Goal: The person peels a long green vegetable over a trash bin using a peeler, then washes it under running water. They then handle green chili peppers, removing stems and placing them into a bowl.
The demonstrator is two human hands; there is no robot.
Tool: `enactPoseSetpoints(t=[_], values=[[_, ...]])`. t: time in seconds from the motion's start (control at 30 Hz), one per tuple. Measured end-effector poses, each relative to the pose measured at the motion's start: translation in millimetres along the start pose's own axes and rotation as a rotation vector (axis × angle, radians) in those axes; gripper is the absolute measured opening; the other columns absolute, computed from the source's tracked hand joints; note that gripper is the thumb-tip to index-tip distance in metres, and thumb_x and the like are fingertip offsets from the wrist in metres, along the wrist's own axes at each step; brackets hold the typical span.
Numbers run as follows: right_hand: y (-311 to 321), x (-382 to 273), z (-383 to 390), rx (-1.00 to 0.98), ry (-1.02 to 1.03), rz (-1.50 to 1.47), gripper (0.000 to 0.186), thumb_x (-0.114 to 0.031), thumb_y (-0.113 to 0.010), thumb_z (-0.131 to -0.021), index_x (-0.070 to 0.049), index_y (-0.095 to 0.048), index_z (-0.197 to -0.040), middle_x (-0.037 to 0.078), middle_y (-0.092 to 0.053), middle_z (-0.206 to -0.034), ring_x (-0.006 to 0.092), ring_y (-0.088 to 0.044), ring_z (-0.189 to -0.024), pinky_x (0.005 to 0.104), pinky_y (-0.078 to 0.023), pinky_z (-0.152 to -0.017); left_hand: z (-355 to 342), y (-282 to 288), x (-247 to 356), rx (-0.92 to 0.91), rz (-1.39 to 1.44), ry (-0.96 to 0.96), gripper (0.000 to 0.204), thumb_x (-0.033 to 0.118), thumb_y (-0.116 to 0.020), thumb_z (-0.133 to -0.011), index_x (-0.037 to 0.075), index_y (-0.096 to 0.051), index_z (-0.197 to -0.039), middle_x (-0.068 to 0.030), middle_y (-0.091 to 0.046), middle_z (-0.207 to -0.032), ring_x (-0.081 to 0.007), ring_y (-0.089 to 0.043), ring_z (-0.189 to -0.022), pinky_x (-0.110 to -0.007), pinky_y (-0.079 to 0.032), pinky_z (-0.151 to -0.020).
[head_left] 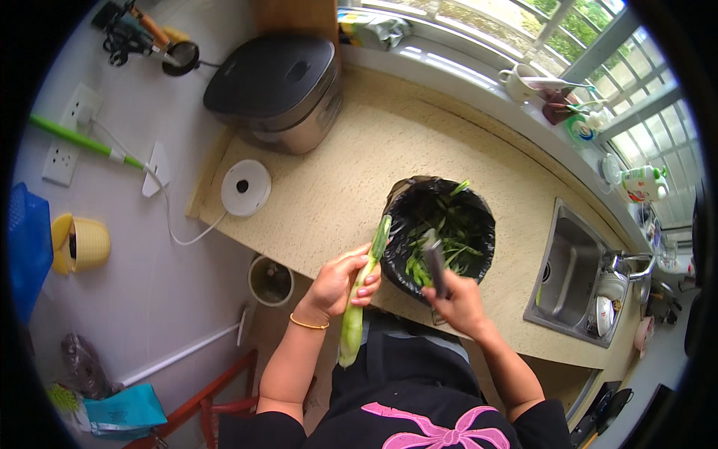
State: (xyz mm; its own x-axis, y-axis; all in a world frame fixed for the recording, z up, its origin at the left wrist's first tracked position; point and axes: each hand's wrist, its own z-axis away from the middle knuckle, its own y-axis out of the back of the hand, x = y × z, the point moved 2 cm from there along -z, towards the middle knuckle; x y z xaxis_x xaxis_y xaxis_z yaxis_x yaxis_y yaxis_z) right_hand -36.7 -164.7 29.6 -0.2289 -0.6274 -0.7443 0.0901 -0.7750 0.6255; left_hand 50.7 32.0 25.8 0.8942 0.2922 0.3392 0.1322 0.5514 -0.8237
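My left hand [334,286] is wrapped round the middle of a long green vegetable [351,333], perhaps a cucumber or gourd. Most of its surface is peeled pale; dark green skin shows at the far end. In my right hand [461,305] is a peeler [435,271] with a dark handle, its head blurred over the bin. The bin [485,258], lined with a black bag, stands against the counter's front edge, just right of the vegetable's far end. Green peelings [449,243] lie inside it, and one strip sticks up at its far rim.
On the counter [374,127], a rice cooker [277,90] stands far left, near a round white device [245,187] with a cord. A steel sink [572,269] holding dishes is at right. Below the counter's left edge sits a pale bucket [271,281]; a red chair [224,400] is nearby.
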Motion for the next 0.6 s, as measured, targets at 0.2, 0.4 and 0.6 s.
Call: enactPoseSetpoints(t=[0.2, 0.4, 0.6], values=[[37.1, 20.3, -36.1, 0.243, -0.141, 0.059, 0.027, -0.027, -0.067, -0.075, -0.003, -0.055, -0.073, 0.007, -0.056, -0.056, 0.019, -0.053, -0.048, 0.0298, -0.041, -0.049, -37.9, -34.4, -15.2, -0.041, -0.176, 0.073, 0.048, 0.008, -0.028, -0.086, 0.013, -0.023, -0.134, -0.0034, -0.041, -0.07, -0.0084, -0.038, -0.051, -0.018, -0.034, -0.04], [27.5, 6.9, -37.6, 0.588, -0.18, -1.128, 0.026, -0.018, -0.063, -0.081, -0.009, -0.054, -0.058, -0.002, -0.052, -0.055, 0.0026, -0.037, -0.045, 0.0178, -0.027, -0.043, -61.8, -53.0, -39.7, -0.026, -0.416, 0.114, 0.048, 0.008, -0.032, -0.089, 0.014, -0.021, -0.136, -0.0016, -0.043, -0.073, -0.0072, -0.041, -0.055, -0.017, -0.035, -0.043], [16.1, 8.0, -39.4, 0.679, -0.21, -1.121, 0.029, -0.016, -0.064, -0.08, -0.005, -0.054, -0.056, -0.002, -0.05, -0.053, 0.0031, -0.039, -0.046, 0.0193, -0.029, -0.043, -64.4, -59.8, -50.9, -0.028, -0.535, 0.124, 0.044, 0.014, -0.031, -0.094, 0.02, -0.021, -0.136, -0.0003, -0.039, -0.073, -0.0057, -0.036, -0.056, -0.017, -0.034, -0.043]])
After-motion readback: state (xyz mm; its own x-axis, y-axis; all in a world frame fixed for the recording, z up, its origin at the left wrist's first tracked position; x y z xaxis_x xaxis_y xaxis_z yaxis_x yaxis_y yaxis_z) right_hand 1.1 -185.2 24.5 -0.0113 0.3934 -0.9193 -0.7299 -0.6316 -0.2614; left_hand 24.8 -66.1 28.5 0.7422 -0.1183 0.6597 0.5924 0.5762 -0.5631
